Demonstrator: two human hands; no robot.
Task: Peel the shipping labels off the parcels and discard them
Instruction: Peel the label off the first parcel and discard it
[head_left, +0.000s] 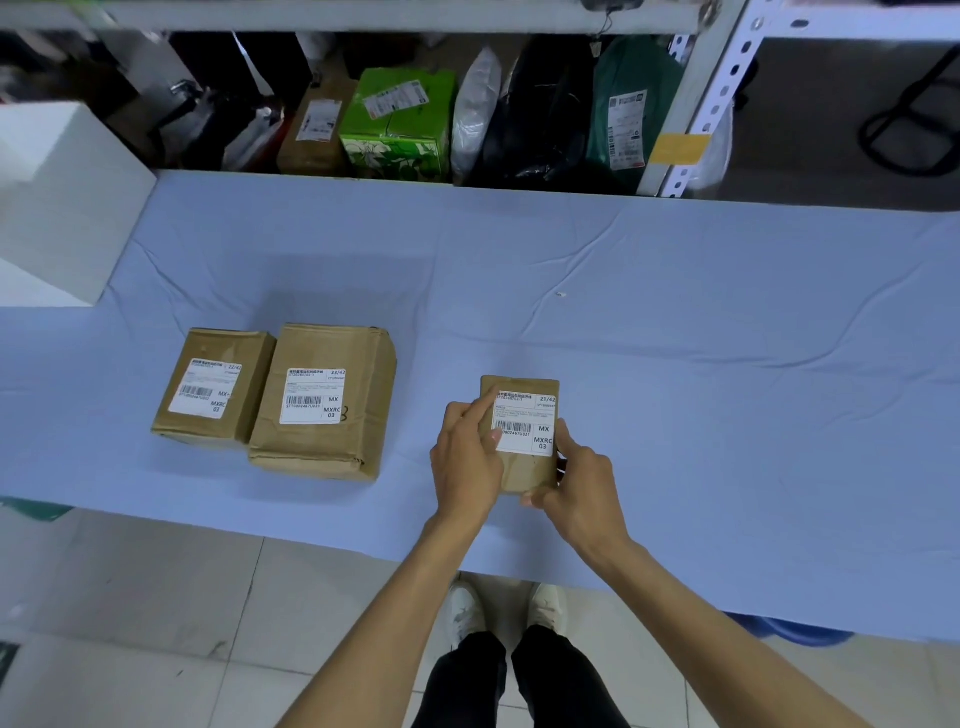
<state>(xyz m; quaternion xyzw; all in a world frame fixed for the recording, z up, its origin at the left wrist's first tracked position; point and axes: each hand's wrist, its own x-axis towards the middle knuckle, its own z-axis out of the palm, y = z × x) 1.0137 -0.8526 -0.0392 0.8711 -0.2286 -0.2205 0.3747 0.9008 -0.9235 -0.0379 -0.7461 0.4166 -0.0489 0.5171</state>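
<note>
A long table draped in a wrinkled light-blue cloth (675, 312) bears a smaller brown paper-wrapped parcel (208, 421) and a larger brown paper-wrapped parcel (317, 441), touching side by side, white labels upward. A white foam block (57, 208) stands at its far-left end. A tiny white scrap (560, 294) lies mid-cloth.

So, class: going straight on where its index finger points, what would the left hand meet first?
Probably the white shipping label on the small brown paper parcel; the left hand aims a finger at the label's top left corner.
</note>
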